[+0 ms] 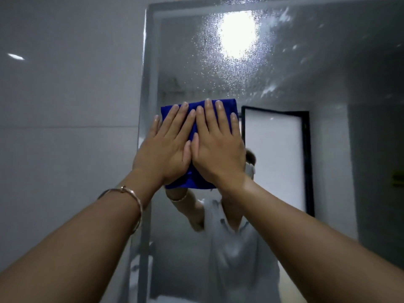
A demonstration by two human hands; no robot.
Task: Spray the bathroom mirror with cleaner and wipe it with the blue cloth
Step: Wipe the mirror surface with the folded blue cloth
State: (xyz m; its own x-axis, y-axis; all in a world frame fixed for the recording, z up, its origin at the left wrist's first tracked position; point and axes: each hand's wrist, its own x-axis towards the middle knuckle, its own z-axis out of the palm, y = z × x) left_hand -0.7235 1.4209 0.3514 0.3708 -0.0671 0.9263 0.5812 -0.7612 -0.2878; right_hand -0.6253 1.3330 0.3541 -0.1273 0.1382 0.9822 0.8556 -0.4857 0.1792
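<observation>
Two bare forearms. The left forearm [72,235] wears a thin gold-coloured bangle [140,207] near the wrist, with a small stud on its upper edge. The left hand [166,149] and right hand [218,149] have short, plain nails. The person's reflection shows a pale grey, short-sleeved collared shirt [240,259].
</observation>
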